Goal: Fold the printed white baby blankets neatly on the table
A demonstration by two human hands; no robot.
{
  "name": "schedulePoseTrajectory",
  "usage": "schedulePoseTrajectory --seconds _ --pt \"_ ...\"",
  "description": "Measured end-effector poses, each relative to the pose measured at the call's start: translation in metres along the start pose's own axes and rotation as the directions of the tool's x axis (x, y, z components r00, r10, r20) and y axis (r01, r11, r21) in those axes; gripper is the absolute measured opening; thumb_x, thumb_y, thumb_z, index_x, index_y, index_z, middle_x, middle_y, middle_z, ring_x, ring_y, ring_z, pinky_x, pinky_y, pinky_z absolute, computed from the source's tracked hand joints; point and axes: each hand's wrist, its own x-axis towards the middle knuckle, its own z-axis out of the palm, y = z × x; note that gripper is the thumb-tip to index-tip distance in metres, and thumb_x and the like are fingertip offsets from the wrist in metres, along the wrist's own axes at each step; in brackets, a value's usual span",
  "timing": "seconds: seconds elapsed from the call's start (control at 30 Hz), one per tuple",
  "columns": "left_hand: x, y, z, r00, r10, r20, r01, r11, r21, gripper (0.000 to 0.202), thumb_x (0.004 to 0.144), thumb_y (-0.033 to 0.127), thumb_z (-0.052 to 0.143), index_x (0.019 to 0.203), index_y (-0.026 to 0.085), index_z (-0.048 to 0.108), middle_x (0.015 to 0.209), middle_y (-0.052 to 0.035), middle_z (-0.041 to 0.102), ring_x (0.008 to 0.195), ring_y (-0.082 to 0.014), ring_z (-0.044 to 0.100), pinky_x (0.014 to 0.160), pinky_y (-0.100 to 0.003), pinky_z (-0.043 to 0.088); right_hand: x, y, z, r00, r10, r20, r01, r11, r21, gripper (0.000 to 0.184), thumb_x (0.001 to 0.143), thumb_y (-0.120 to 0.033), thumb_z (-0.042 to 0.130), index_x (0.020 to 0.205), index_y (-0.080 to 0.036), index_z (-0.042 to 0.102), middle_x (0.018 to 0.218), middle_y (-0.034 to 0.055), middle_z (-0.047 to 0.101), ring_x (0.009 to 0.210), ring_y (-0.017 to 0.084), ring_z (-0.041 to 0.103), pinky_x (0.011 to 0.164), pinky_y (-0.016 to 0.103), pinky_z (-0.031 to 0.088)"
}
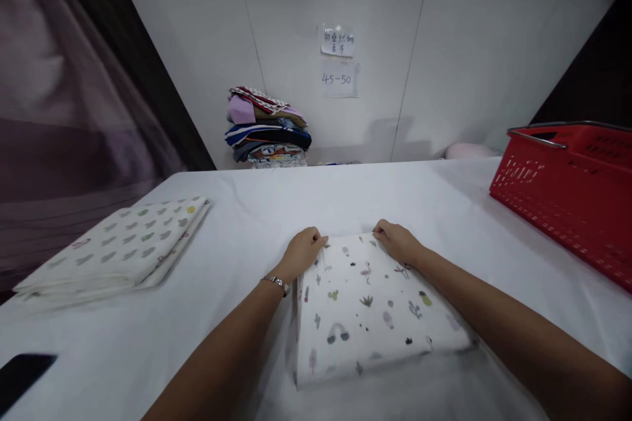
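- Presently, both forearms reach forward over the white table point(237, 223), converging from the lower corners of the view.
- Left hand point(303, 251): pinched on the far left corner of the folded cloth point(375, 302); fingers curled under, thumb pointing inward, bracelet point(276, 283) at the wrist.
- Right hand point(396, 241): pinched on the far right corner of the same cloth; fingers bent, knuckles up, forearm slanting across the cloth's right side.
- Hands stand apart from each other, the cloth's far edge spanning between them.
- Cloth: lying flat on the table directly before the person, white, printed with flamingos, cacti and a rainbow.
- Surroundings: a second folded cloth point(131, 237) to the left, a red basket point(567, 194) to the right, and a clothes pile point(269, 131) beyond the table's far edge.
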Motion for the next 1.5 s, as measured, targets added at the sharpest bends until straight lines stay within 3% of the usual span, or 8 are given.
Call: schedulePoseTrajectory --seconds 0.33,0.47,0.6,0.8,1.13,1.23,1.33,1.5 --pt "0.004 0.004 -0.003 0.996 -0.079 -0.043 0.083 0.992 0.097 0.015 0.082 0.033 0.050 0.075 0.021 0.055 0.073 0.0011 0.063 0.069 -0.0148 0.056 0.059 -0.026 0.037 0.003 0.008 0.009 0.983 -0.181 0.005 0.179 0.968 -0.177 0.031 0.093 -0.031 0.032 0.090 -0.020 0.061 0.091 0.0054 0.063 0.085 0.019 0.053 0.076 0.031 0.038" --pt "-0.014 0.028 -0.003 0.973 0.187 -0.136 -0.139 0.943 0.303 0.023 0.086 0.028 0.046 0.103 0.019 0.058 0.108 -0.0060 0.064 0.105 -0.0203 0.054 0.091 -0.033 0.038 0.004 0.008 0.012 0.983 -0.183 0.008 0.180 0.960 -0.213 0.033 0.094 -0.032 0.032 0.089 -0.020 0.062 0.089 0.0047 0.063 0.085 0.018 0.053 0.076 0.030 0.037" --pt "-0.042 0.047 0.016 0.926 0.378 0.001 -0.351 0.859 0.373 0.056 0.087 0.053 0.038 0.131 0.017 0.042 0.139 -0.0102 0.043 0.132 -0.0251 0.031 0.110 -0.041 0.019 0.004 0.009 0.013 0.982 -0.187 0.005 0.183 0.953 -0.243 0.034 0.094 -0.034 0.031 0.091 -0.020 0.063 0.090 0.0055 0.064 0.086 0.018 0.054 0.077 0.030 0.038" --pt "-0.042 0.027 0.037 0.979 0.164 0.118 -0.198 0.893 0.404 0.089 0.078 0.074 0.024 0.141 0.011 0.027 0.150 -0.0141 0.021 0.139 -0.0286 0.012 0.113 -0.045 0.008 0.006 0.005 0.010 0.989 -0.143 0.025 0.144 0.949 -0.279 0.040 0.094 -0.034 0.028 0.101 -0.018 0.064 0.100 0.0085 0.065 0.095 0.021 0.056 0.085 0.034 0.040" --pt "-0.040 0.028 0.030 0.973 0.210 0.094 -0.230 0.910 0.344 0.076 0.083 0.066 0.030 0.138 0.013 0.034 0.147 -0.0133 0.029 0.137 -0.0260 0.020 0.112 -0.042 0.011 -0.027 -0.017 0.042 0.937 -0.339 0.087 0.348 0.877 -0.333 0.058 0.093 -0.052 0.021 0.142 -0.021 0.029 0.149 0.0071 0.025 0.137 0.023 0.018 0.110 0.049 0.015" --pt "-0.040 0.019 0.017 0.976 0.194 -0.096 -0.157 0.941 0.301 0.054 0.087 0.051 0.037 0.129 0.017 0.045 0.140 -0.0110 0.042 0.132 -0.0241 0.031 0.109 -0.041 0.020 -0.028 -0.015 0.046 0.945 -0.313 0.094 0.326 0.884 -0.335 0.062 0.093 -0.054 0.017 0.143 -0.020 0.026 0.150 0.0068 0.020 0.138 0.023 0.014 0.111 0.048 0.014" --pt "-0.041 0.001 0.004 0.938 -0.009 -0.347 0.084 0.976 0.202 0.041 0.083 0.041 0.048 0.115 0.016 0.054 0.122 -0.0117 0.056 0.116 -0.0251 0.046 0.099 -0.039 0.033 -0.026 -0.014 0.045 0.946 -0.309 0.096 0.323 0.889 -0.325 0.062 0.093 -0.055 0.015 0.144 -0.022 0.024 0.150 0.0057 0.018 0.138 0.023 0.013 0.111 0.048 0.013" --pt "-0.039 -0.020 0.001 0.911 -0.222 -0.348 0.225 0.974 -0.034 0.031 0.076 0.042 0.056 0.094 0.016 0.059 0.099 -0.0084 0.060 0.097 -0.0221 0.054 0.084 -0.033 0.042 -0.026 -0.013 0.046 0.950 -0.301 0.085 0.311 0.892 -0.329 0.062 0.093 -0.056 0.015 0.144 -0.024 0.024 0.150 0.0048 0.020 0.138 0.022 0.014 0.112 0.048 0.013"
